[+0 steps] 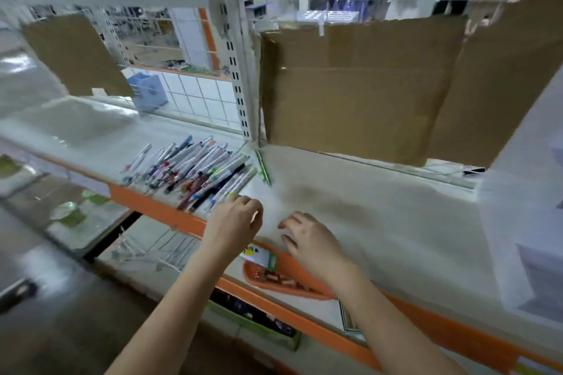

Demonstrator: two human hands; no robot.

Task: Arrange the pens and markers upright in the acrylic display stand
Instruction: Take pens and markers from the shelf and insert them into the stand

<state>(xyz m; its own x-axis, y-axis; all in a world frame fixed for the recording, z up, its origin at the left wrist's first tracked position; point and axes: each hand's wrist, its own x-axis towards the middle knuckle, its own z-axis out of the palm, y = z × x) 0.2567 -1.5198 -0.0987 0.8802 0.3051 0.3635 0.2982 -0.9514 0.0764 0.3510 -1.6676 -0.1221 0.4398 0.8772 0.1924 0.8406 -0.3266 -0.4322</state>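
We saw a heap of pens and markers lying flat on the white shelf, between its front edge and its back edge, a little left of the upright post where two shelf sections met. None of them stood upright. One green pen lay apart from the heap, just beside it on the right, close to the foot of the post. The left hand was at the front end of the heap, near the orange front edge of the shelf; its fingers were curled down over the tips of the nearest markers, but the blur did not let us tell whether they already held one. The right hand hovered over a bare part of the shelf, just beside the left hand, with the fingers loosely bent and apart, and it held nothing. We could not find the acrylic display stand in this view; perhaps it was outside the picture. Below the hands, an orange tray with small items sat on the lower shelf. We judged that the task was at its very beginning: the whole heap was still to be picked up, and nothing was placed yet.
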